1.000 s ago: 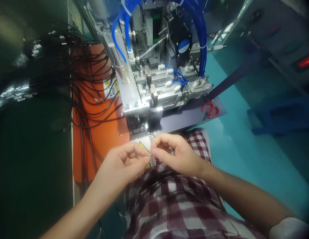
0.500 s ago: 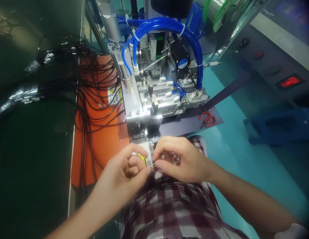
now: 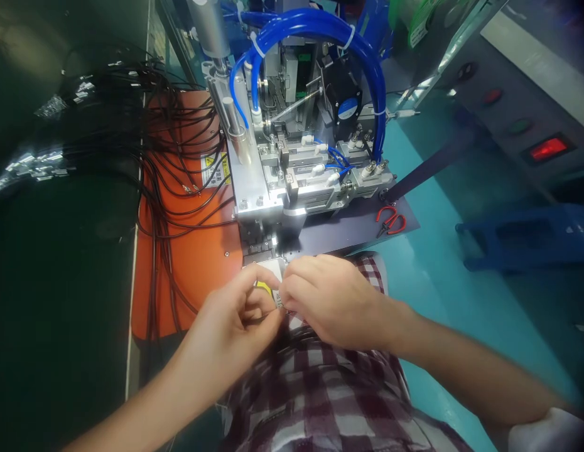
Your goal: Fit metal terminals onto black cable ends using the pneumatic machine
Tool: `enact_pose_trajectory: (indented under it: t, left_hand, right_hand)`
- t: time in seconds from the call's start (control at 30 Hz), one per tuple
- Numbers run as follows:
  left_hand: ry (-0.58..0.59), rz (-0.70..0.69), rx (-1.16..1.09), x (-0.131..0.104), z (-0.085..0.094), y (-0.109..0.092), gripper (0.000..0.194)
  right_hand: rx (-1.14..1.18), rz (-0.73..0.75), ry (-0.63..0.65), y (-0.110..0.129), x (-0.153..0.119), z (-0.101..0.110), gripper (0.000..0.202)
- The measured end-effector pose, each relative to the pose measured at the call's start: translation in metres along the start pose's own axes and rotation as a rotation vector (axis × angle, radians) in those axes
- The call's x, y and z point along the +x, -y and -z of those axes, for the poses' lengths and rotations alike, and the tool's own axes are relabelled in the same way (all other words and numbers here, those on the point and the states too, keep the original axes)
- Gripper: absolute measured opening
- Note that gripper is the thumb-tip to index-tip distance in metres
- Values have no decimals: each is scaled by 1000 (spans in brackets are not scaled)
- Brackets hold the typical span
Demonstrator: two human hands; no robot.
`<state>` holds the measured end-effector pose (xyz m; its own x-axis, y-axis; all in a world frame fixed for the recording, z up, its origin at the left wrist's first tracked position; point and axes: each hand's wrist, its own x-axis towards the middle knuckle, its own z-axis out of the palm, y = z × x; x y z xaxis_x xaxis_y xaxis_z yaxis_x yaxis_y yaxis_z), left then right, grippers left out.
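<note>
My left hand (image 3: 242,314) is in a pinch, its thumb and a fingertip pressed together. Right beside it, my right hand (image 3: 332,301) is closed, with curled fingers touching the left fingertips. Thin coloured wires were visible between the fingertips a moment ago; now the fingers mostly hide them. Behind the hands lies a white plate (image 3: 269,266) with a yellow label, at the front of a metal machine (image 3: 311,194) with blue air hoses (image 3: 301,24).
Black cables (image 3: 162,229) spread over an orange board (image 3: 202,276) on the left. Red-handled cutters (image 3: 390,221) lie at the machine base's right corner. A blue stool (image 3: 532,235) and a control panel with a lit red switch (image 3: 549,149) stand on the right.
My right hand has turned and moved left, its fingers curling against my left fingertips and covering the wires. The left hand keeps its pinch. The view has shifted slightly.
</note>
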<state>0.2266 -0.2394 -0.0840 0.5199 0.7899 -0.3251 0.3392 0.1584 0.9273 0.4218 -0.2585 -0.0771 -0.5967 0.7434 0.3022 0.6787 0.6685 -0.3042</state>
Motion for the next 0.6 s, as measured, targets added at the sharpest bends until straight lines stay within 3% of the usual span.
enact_pose_trajectory:
  t: [0.17, 0.4, 0.53, 0.6]
  left_hand:
    - [-47, -41, 1, 2, 2, 5, 6]
    - [-154, -235, 182, 4, 1, 8, 7]
    - [-164, -291, 258, 6, 0, 14, 7]
    - [-161, -293, 261, 8, 0, 17, 12]
  right_hand:
    - [-63, -2, -24, 2, 0, -2, 28]
    - [-107, -120, -71, 5, -3, -13, 29]
    - [8, -145, -44, 12, -1, -15, 28]
    - [162, -177, -69, 0, -11, -11, 26]
